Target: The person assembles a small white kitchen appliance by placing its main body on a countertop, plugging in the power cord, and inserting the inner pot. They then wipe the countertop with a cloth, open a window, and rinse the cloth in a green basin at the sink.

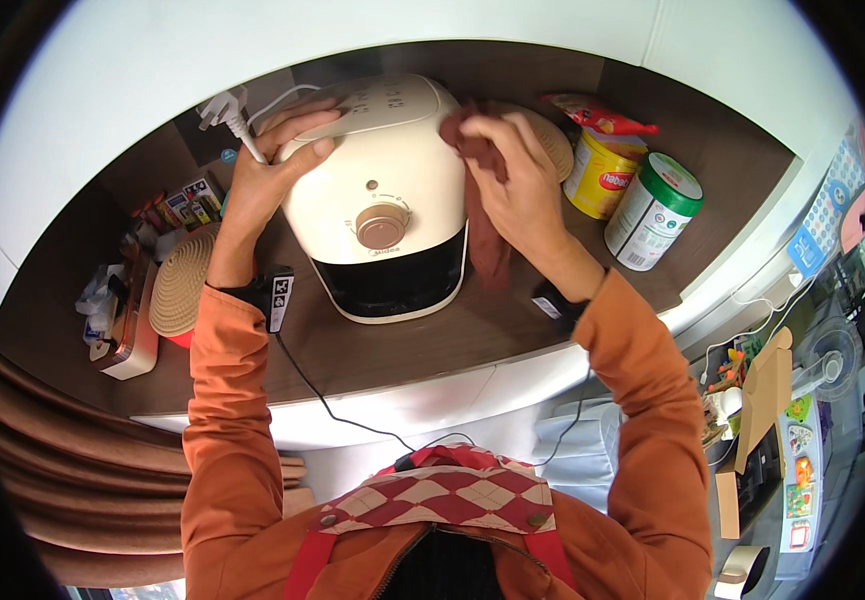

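A cream air fryer (337, 205) with a bronze knob (382, 227) and a dark front window stands on the brown shelf. My left hand (270, 165) rests on its upper left corner, fingers stretched over the top edge and thumb apart from them. Beside that hand a white plug (224, 108) sticks up on its cord. My right hand (522, 180) is closed around a dark red cloth (487, 225), pressing it against the upper right side of the fryer. The cloth's lower end hangs down along that side.
Right of the fryer stand a yellow tin (595, 178), a green-lidded can (652, 212), a red packet (602, 115) and a round woven item (550, 140). On the left are a woven hat-like item (180, 285), a box of small things (132, 335) and a brown curtain (82, 470).
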Tool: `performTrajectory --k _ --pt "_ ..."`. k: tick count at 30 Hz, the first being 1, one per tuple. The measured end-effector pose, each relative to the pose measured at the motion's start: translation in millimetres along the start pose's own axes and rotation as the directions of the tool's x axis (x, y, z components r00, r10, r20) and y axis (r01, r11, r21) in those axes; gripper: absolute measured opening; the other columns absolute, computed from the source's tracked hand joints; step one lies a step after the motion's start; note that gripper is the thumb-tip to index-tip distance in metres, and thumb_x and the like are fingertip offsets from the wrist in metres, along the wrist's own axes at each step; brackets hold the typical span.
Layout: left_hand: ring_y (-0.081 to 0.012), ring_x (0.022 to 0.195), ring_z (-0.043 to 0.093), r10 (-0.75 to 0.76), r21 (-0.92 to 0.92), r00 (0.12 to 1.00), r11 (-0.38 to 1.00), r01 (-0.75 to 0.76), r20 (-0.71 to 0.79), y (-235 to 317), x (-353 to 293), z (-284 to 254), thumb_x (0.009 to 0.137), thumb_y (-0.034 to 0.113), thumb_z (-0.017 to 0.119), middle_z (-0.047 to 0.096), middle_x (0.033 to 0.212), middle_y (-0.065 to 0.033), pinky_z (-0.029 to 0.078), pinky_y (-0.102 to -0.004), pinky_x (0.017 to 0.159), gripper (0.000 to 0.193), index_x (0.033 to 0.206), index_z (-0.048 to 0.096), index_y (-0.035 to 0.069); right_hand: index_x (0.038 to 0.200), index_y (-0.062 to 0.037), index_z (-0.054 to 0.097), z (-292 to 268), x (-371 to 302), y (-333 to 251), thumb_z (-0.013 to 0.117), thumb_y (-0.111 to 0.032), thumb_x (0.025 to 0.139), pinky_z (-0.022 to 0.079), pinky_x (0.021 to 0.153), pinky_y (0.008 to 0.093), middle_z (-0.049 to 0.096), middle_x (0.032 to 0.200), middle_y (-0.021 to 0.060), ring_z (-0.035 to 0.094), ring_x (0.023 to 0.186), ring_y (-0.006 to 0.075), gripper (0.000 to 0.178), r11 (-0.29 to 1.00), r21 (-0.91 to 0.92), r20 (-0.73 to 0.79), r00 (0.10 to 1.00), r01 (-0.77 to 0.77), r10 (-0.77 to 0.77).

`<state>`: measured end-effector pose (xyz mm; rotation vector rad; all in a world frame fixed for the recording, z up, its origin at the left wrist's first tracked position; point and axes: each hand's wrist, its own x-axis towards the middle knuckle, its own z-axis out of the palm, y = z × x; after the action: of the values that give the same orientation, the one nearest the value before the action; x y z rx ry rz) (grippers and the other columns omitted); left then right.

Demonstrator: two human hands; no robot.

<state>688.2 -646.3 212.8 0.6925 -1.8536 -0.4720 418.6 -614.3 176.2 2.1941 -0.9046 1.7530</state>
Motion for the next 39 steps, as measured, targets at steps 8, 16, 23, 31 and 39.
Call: performTrajectory --k 8,16,23,31,39 --pt "-0.0199 0.111 0.052 -0.081 -0.002 0.997 0.997 0.081 -0.007 -2.6 -0.4 -0.8 0.08 0.022 0.07 0.058 0.119 -0.0095 0.041 -0.03 0.094 0.033 0.108 0.066 0.006 0.099 -0.008 0.052 16.7 -72.8 -4.7 0.064 0.007 0.066 0.049 0.068 0.0393 0.051 0.09 0.0112 0.057 0.083 0.0317 0.038 0.981 0.052 0.11 0.975 0.189 -0.194" --pt "-0.0207 0.121 0.045 0.031 0.097 0.984 0.995 -0.014 -0.175 -8.3 -13.2 1.8 0.09 0.036 0.055 0.046 0.134 -0.0096 0.038 -0.0312 0.097 0.041 0.119 0.059 0.007 0.103 -0.0031 0.05 3.7 -87.4 22.0 0.058 0.007 0.077 0.046 0.069 0.0316 0.051 0.092 0.0134 0.057 0.08 0.0253 0.029 0.947 0.068 0.252 0.924 -0.313 0.287" --pt "-0.0142 0.121 0.043 -0.3 -0.134 0.915 0.953 0.272 -0.271 -33.6 -89.9 11.0 0.098 0.045 0.034 0.045 0.135 -0.0065 0.038 -0.0276 0.093 0.055 0.138 0.037 0.008 0.098 -0.001 0.046 35.1 -102.1 18.5 0.058 0.001 0.078 0.045 0.079 0.0399 0.05 0.099 0.0177 0.053 0.092 0.0382 0.023 0.918 0.016 0.224 0.896 -0.396 0.383" --pt "-0.0196 0.127 0.036 -0.281 -0.021 0.924 0.958 0.286 -0.26 -83.2 -76.9 13.2 0.098 0.043 0.036 0.037 0.142 -0.0099 0.03 -0.0279 0.101 0.06 0.142 0.027 0.004 0.101 -0.0016 0.046 62.9 -88.6 32.8 0.059 -0.006 0.079 0.045 0.078 0.0428 0.057 0.1 0.0209 0.055 0.095 0.0401 0.026 0.886 -0.104 0.199 0.863 -0.453 0.465" --pt "-0.0187 0.13 0.033 -0.442 0.012 0.873 0.891 0.454 -0.207 -177.2 -69.4 -28.6 0.098 0.043 0.033 0.036 0.142 -0.0083 0.026 -0.0308 0.107 0.057 0.14 0.033 0.003 0.103 -0.0068 0.053 79.0 -79.4 73.7 0.057 -0.007 0.078 0.047 0.08 0.0388 0.061 0.098 0.0158 0.059 0.095 0.0331 0.026 0.842 0.003 0.338 0.793 -0.54 0.508"
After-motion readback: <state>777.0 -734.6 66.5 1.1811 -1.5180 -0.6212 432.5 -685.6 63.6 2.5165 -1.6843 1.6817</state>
